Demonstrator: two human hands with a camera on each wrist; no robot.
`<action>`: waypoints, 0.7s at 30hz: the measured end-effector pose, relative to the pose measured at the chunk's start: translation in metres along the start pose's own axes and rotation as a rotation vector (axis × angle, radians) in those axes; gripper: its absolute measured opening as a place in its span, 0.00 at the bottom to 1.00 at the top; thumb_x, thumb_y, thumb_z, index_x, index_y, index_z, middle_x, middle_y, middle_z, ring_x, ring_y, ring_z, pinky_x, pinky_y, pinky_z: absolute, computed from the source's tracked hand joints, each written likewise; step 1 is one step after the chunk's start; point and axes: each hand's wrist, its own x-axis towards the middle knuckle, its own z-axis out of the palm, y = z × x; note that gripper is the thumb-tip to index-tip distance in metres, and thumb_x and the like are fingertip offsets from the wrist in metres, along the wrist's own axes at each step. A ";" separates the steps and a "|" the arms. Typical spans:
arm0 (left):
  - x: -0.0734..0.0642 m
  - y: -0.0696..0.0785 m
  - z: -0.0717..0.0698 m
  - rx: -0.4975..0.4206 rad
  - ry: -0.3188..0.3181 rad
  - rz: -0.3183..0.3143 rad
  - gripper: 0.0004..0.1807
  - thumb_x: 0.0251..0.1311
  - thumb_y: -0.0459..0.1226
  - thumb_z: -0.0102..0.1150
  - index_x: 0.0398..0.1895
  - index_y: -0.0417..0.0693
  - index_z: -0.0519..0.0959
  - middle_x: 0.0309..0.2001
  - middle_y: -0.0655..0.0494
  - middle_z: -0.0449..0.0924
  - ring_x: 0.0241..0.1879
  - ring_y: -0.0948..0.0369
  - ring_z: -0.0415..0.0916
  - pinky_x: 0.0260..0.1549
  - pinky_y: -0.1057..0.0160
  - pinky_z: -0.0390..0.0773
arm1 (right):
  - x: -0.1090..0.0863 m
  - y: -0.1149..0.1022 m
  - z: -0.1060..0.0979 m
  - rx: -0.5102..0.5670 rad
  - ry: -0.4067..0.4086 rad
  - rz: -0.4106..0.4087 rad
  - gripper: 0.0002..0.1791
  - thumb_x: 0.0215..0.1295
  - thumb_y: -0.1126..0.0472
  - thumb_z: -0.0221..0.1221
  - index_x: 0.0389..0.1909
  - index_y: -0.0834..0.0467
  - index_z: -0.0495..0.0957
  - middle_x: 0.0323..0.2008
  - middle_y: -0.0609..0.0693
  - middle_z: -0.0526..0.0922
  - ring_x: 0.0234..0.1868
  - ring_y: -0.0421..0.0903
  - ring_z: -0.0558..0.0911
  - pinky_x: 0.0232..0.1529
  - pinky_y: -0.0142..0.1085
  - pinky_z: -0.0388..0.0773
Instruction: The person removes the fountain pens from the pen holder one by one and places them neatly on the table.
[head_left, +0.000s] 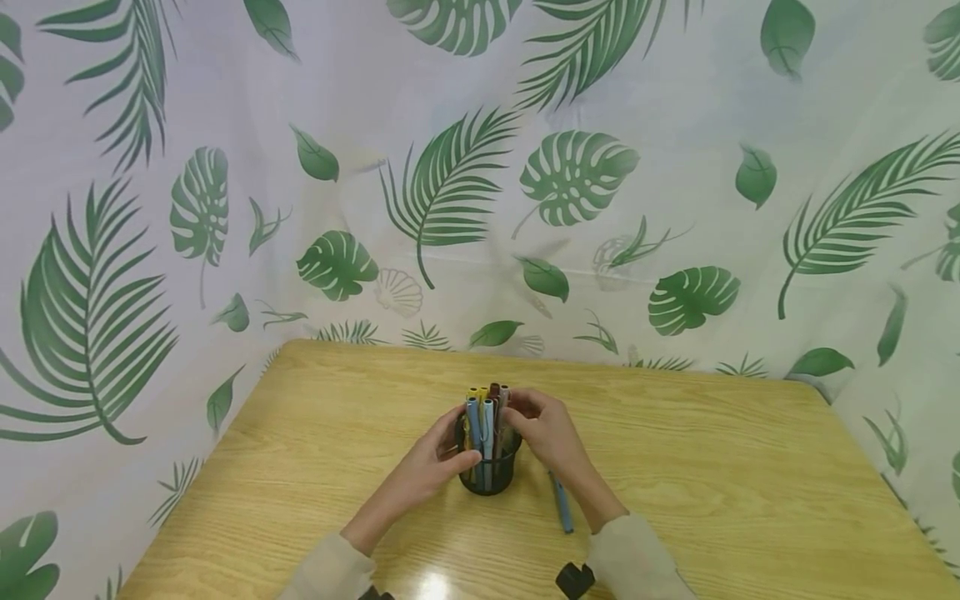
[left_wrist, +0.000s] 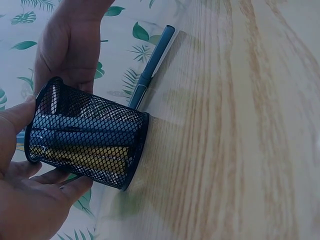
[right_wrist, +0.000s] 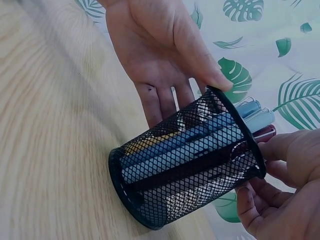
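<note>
A black mesh pen cup (head_left: 487, 479) stands upright on the table, holding several pens, among them a blue pen (head_left: 473, 425), a light blue pen (head_left: 488, 429) and a dark red one (right_wrist: 265, 133). My left hand (head_left: 427, 471) grips the cup from the left, its thumb at the front and its fingers around the far side. At the right of the rim, my right hand (head_left: 551, 429) pinches a grey pen (head_left: 504, 393) standing in the cup; in the right wrist view its fingertips (right_wrist: 247, 202) are right at the rim. Another blue pen (head_left: 561, 504) lies on the table below the right wrist.
The wood-grain table (head_left: 712, 467) reaches back to a white cloth backdrop (head_left: 465, 92) printed with green leaves. A black strap device (head_left: 575, 579) shows by the right sleeve (head_left: 637, 558).
</note>
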 end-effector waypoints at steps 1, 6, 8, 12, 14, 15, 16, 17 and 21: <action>0.000 0.000 0.000 -0.004 -0.002 0.000 0.42 0.75 0.40 0.60 0.83 0.43 0.49 0.77 0.36 0.58 0.75 0.39 0.59 0.72 0.40 0.60 | 0.000 0.000 0.001 0.004 -0.004 -0.001 0.12 0.71 0.64 0.65 0.52 0.63 0.85 0.45 0.53 0.88 0.46 0.49 0.83 0.46 0.39 0.79; 0.000 0.001 -0.001 -0.011 -0.011 0.007 0.41 0.76 0.40 0.59 0.83 0.42 0.49 0.78 0.36 0.57 0.75 0.40 0.58 0.72 0.41 0.59 | 0.002 -0.001 0.005 0.016 -0.013 0.006 0.11 0.72 0.64 0.64 0.51 0.64 0.85 0.44 0.53 0.87 0.45 0.47 0.82 0.48 0.39 0.79; 0.000 0.001 -0.001 -0.004 -0.011 0.008 0.41 0.76 0.40 0.59 0.83 0.42 0.49 0.78 0.36 0.57 0.76 0.40 0.57 0.72 0.41 0.60 | 0.003 -0.001 0.005 0.019 -0.013 0.006 0.12 0.72 0.64 0.65 0.51 0.64 0.86 0.44 0.53 0.87 0.45 0.47 0.82 0.48 0.39 0.79; 0.000 0.001 -0.001 -0.005 -0.009 0.002 0.42 0.75 0.41 0.59 0.83 0.43 0.49 0.78 0.37 0.56 0.76 0.40 0.57 0.73 0.42 0.59 | 0.004 0.000 0.007 0.025 -0.009 -0.006 0.11 0.71 0.64 0.65 0.49 0.65 0.86 0.42 0.53 0.88 0.43 0.46 0.82 0.47 0.38 0.79; 0.000 0.001 -0.001 -0.007 -0.009 0.001 0.42 0.76 0.41 0.59 0.83 0.43 0.49 0.78 0.37 0.56 0.76 0.40 0.56 0.73 0.42 0.59 | 0.005 0.001 0.008 0.022 -0.002 -0.007 0.10 0.71 0.64 0.65 0.48 0.65 0.86 0.42 0.54 0.88 0.42 0.46 0.82 0.47 0.39 0.79; 0.000 0.001 -0.001 -0.007 -0.009 0.000 0.42 0.76 0.41 0.59 0.83 0.42 0.49 0.78 0.36 0.56 0.76 0.40 0.57 0.73 0.42 0.59 | 0.005 0.001 0.008 0.017 0.005 0.001 0.10 0.71 0.64 0.65 0.48 0.64 0.86 0.42 0.53 0.88 0.42 0.45 0.82 0.47 0.39 0.79; 0.000 0.002 -0.001 -0.007 -0.010 0.003 0.42 0.76 0.41 0.59 0.83 0.42 0.49 0.78 0.36 0.56 0.76 0.40 0.57 0.72 0.41 0.59 | 0.005 0.001 0.008 0.019 0.012 0.012 0.10 0.71 0.63 0.65 0.48 0.64 0.87 0.42 0.53 0.88 0.42 0.46 0.82 0.47 0.39 0.79; 0.000 0.002 -0.001 -0.008 -0.010 0.003 0.42 0.76 0.41 0.59 0.83 0.42 0.49 0.78 0.36 0.57 0.76 0.39 0.57 0.72 0.41 0.59 | 0.005 0.000 0.007 0.017 0.020 0.019 0.11 0.71 0.63 0.65 0.48 0.64 0.87 0.42 0.53 0.88 0.43 0.46 0.82 0.47 0.40 0.79; 0.000 0.002 0.000 0.005 0.002 -0.002 0.42 0.75 0.40 0.60 0.83 0.43 0.50 0.77 0.36 0.58 0.75 0.39 0.58 0.72 0.41 0.60 | 0.003 -0.004 0.002 0.011 0.054 0.045 0.12 0.72 0.58 0.65 0.49 0.61 0.87 0.43 0.52 0.87 0.45 0.46 0.82 0.47 0.39 0.79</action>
